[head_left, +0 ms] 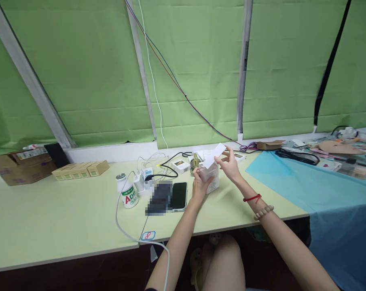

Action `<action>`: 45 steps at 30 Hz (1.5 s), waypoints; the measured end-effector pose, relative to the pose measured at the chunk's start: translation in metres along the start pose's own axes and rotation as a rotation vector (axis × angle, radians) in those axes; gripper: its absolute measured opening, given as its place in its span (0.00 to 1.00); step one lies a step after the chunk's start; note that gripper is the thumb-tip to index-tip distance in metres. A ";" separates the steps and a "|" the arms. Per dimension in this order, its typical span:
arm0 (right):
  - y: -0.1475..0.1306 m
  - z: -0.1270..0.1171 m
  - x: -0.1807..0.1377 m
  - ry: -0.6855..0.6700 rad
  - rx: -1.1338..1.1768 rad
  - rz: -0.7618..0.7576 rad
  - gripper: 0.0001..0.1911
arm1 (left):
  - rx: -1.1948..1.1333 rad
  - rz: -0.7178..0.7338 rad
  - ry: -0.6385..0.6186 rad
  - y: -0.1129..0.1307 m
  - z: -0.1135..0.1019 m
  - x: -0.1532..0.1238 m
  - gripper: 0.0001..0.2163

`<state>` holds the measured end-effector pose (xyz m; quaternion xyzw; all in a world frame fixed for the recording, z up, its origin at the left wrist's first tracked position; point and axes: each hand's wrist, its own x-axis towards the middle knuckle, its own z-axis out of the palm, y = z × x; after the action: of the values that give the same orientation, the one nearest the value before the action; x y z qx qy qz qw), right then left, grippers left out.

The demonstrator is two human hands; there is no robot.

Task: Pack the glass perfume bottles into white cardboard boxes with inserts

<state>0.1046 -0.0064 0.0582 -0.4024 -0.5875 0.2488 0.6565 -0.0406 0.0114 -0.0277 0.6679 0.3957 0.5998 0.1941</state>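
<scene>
My left hand (200, 184) is closed around a small white box (211, 181) that stands on the pale green table (64, 218). My right hand (229, 163) pinches the box's raised white lid flap (214, 155) between thumb and fingers, tilted up to the right. A red string and a bead bracelet sit on my right wrist. Just behind the box stands a small gold-coloured object (195, 161), with another small white box (180, 165) beside it.
A black phone (178, 196) and a blurred dark item lie left of the box. A white ADO bottle (128, 195), chargers and cables sit further left. Cardboard boxes (22, 165) are at far left. Blue sheeting (307, 182) covers the table's right side, cluttered beyond.
</scene>
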 end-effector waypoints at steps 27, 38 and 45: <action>-0.024 0.012 -0.010 -0.038 -0.723 -0.226 0.38 | 0.064 0.012 0.019 0.011 -0.003 -0.003 0.21; -0.023 0.006 -0.014 -0.014 -0.682 -0.201 0.40 | 0.139 0.107 0.024 0.006 0.000 -0.004 0.21; -0.024 0.008 -0.014 0.024 -0.667 -0.240 0.39 | 0.152 0.146 0.031 0.006 0.001 -0.003 0.21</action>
<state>0.0909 -0.0292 0.0697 -0.5255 -0.6719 -0.0403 0.5203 -0.0373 0.0060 -0.0251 0.6984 0.3932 0.5909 0.0924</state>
